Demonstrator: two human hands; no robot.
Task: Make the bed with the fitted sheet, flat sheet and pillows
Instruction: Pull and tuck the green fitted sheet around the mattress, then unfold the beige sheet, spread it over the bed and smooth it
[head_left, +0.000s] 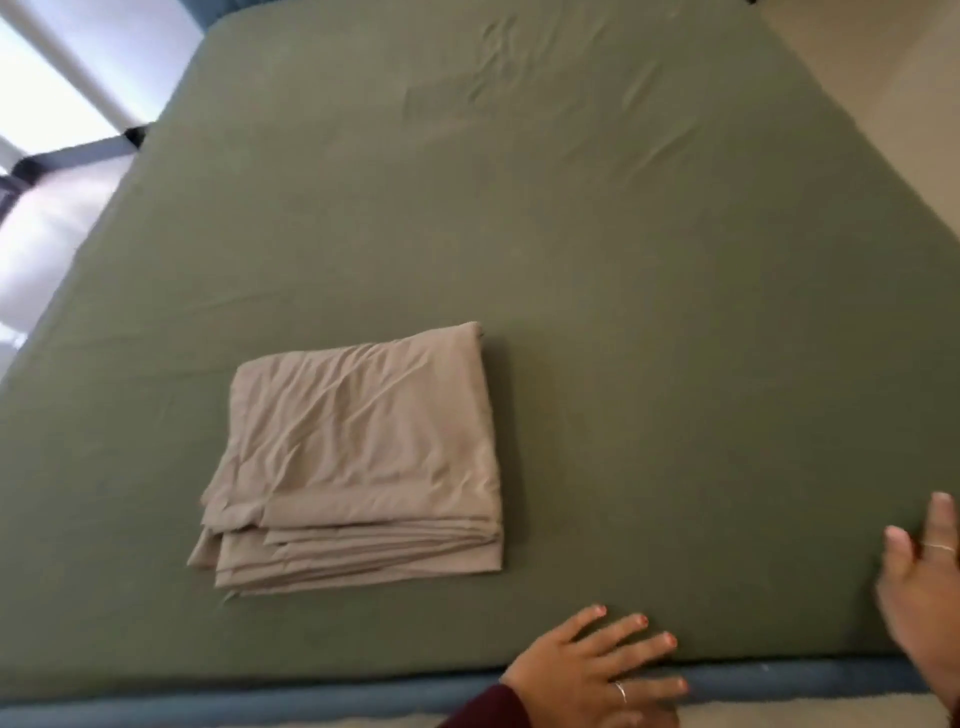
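Observation:
An olive green fitted sheet covers the whole mattress, with a few wrinkles near the far end. A folded beige flat sheet lies on it, left of centre and near the front edge. My left hand rests flat with spread fingers on the green sheet at the mattress's front edge. My right hand is at the far right, fingers straight, over the green sheet; it holds nothing. No pillows are in view.
A blue bed frame rail runs along the front edge. Pale carpet lies to the right of the bed. At the left stand a bright window and a dark metal frame.

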